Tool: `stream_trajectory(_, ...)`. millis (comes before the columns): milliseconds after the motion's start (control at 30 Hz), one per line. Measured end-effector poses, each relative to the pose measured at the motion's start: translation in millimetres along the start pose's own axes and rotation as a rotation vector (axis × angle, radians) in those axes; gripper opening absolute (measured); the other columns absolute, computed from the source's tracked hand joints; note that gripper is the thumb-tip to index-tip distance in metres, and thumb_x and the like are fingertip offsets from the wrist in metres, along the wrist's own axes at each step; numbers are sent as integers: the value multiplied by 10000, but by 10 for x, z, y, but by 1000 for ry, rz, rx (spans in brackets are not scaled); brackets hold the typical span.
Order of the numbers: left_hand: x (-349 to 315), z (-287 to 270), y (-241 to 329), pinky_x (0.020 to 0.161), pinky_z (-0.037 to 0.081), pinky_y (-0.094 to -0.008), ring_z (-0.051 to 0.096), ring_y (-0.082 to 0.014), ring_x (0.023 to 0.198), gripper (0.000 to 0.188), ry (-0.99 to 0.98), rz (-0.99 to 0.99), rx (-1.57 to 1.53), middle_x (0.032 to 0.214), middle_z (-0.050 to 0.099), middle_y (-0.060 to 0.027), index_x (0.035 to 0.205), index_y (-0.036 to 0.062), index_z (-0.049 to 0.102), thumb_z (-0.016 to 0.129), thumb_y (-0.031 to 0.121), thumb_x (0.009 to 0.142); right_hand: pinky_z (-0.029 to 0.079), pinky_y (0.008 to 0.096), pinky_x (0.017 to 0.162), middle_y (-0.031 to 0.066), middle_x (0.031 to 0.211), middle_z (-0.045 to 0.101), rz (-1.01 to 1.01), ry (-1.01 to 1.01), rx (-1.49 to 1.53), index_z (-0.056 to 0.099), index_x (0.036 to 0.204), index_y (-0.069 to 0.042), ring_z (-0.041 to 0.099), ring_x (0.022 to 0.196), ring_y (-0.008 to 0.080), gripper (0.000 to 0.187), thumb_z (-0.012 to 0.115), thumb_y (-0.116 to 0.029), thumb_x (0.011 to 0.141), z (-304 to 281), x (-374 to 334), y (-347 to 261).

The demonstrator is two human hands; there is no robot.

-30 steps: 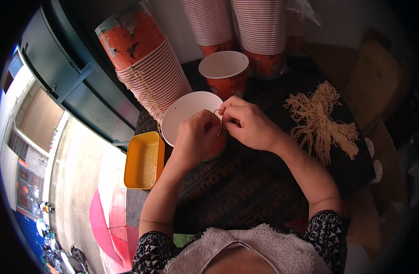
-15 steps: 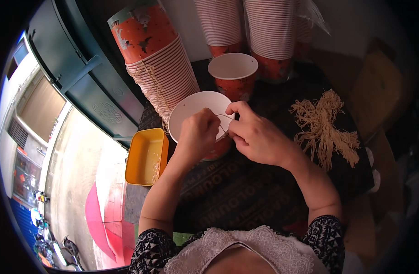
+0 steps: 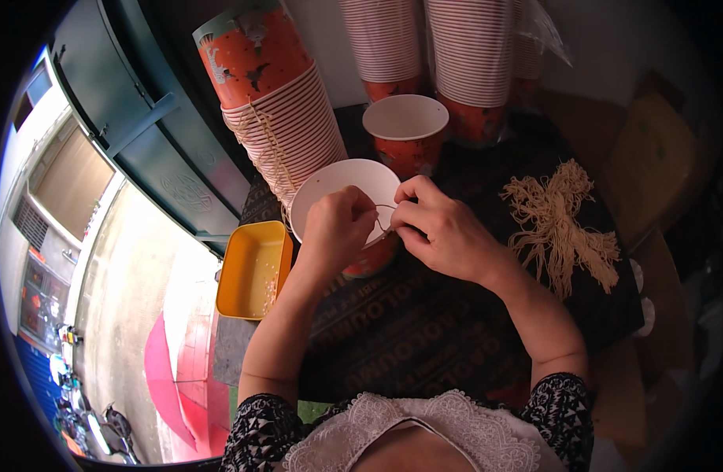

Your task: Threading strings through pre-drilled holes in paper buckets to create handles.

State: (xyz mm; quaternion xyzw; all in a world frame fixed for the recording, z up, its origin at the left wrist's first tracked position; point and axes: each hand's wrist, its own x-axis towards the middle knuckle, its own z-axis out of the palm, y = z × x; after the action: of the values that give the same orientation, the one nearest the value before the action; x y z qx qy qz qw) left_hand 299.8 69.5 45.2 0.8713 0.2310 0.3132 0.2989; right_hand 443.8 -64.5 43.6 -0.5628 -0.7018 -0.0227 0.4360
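Pinching thin string (image 3: 383,214) between your left hand (image 3: 339,230) and right hand (image 3: 440,228) fingertips, both narrowed tight on it, over rim of paper cup (image 3: 342,189) beneath. String: light, limp, slips easily; grip near cup wall. Cup: light, crushable; hold rim gently. Beyond fingers: second cup (image 3: 405,130), cup stacks (image 3: 279,118) close. Right: string bundle (image 3: 562,224). Left: yellow tray (image 3: 253,269) at table edge, little room.

Orange paper cup (image 3: 353,204) with white interior; yellow tray (image 3: 253,269); beige string bundle (image 3: 562,224); black-and-white patterned sleeves (image 3: 259,429) are shown.
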Motion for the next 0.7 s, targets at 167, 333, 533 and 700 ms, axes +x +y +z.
stream_trajectory(167,-28,-42,33,574,488,-307,617,-177,612,106,34,88,104,677,637,-103,818,-12,635,673,56,745,507,349,653,98,894,597,22,42,-26,612,892,-13,632,768,264,104,634,23,797,58,11,82)
stream_trajectory(333,-50,-104,67,600,490,-315,618,-195,631,80,-38,114,135,685,632,-99,796,-1,620,662,37,740,469,284,581,87,709,609,94,99,159,604,901,3,586,614,141,64,624,4,840,118,11,136)
stream_trajectory(533,-97,-172,169,654,515,-408,656,-368,743,51,-130,147,122,754,650,-188,813,4,626,621,37,774,409,223,553,-9,656,555,309,36,307,609,883,15,478,623,20,32,595,-13,879,123,29,104)
stream_trajectory(700,-113,-185,196,665,514,-396,655,-357,756,49,-171,190,69,784,655,-184,819,5,630,640,38,783,414,218,556,-19,678,567,335,45,357,610,885,22,486,634,16,50,599,-27,890,184,17,145)
